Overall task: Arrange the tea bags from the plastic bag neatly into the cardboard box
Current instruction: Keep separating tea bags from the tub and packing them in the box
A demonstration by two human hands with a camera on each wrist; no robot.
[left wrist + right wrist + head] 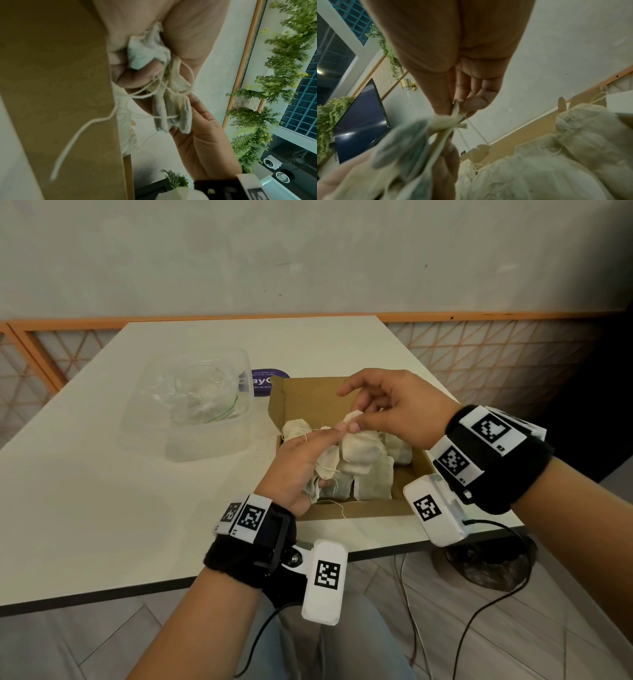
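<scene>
Both hands are over the cardboard box (294,402), which sits on the desk (102,474) at about 3 o'clock from the plastic bag (195,395) in its clear tub. Left hand (294,470) has its grip closed around a tangled bunch of tea bags (164,108). Right hand (394,409) pinches the top corner of one tea bag (352,419) between thumb and finger. More bags are piled in the box.

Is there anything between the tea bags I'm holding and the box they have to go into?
Nothing visible. Both the left hand and the right hand hold the bunch of tea bags directly above the open cardboard box. Only loose tea bags already lying inside cover much of its floor.
</scene>
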